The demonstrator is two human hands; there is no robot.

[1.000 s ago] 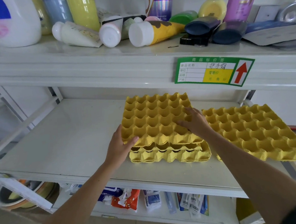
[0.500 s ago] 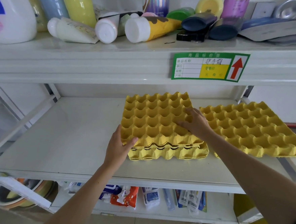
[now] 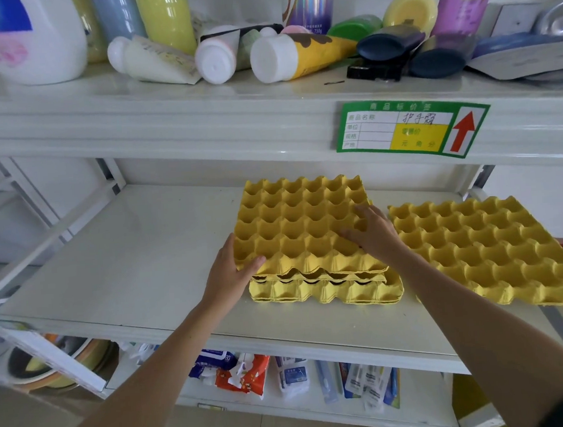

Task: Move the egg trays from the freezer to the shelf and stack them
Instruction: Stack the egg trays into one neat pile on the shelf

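Left hand (image 3: 229, 277) gripped the top egg tray (image 3: 299, 225) at its lower-left corner; right hand (image 3: 373, 232) lay flat on it, mid-frame on the shelf (image 3: 126, 257).

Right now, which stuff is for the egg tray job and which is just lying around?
For the job:
stack
top tray, left hand grips its corner, right hand rests on it
loose tray, alone to the right
shelf

Just lying around:
bottles and tubes above
price tag
packets below
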